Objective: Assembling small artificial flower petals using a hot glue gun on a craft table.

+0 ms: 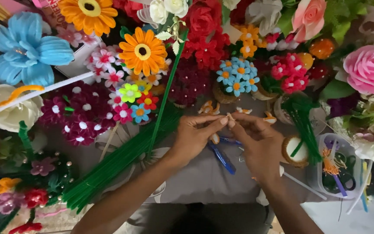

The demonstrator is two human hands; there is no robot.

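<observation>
Both your hands are meeting up right in the middle of the shot. Your left hand (194,136) has its fingers pinched together, thumb and forefinger closed on a tiny pale craft piece (229,117), and your right hand (258,141) is curled in from the other side, fingertips closed on that same little bit. It's too small to say exactly what it is, looks like a whitish petal or a short bit of fuzzy stem. It sits just above the grey surface (200,177), held up between your two hands.

Right under your hands there's a blue-handled tool (222,158) lying on the surface, partly hidden by your fingers. A few small orange-and-white petal pieces (208,107) lie just beyond your fingertips.

To your left, a big bundle of green fuzzy stems (113,167) runs diagonally across the surface. To your right there's a round spool (297,151) with a green stem poking in, and near that a clear plastic tub (340,167) with scissors and orange bits inside.

All around the far edge it's packed with finished flowers: an orange daisy (143,51), a cluster of little blue flowers (237,77), a big light-blue bloom (26,48) and a pink rose (370,69).
</observation>
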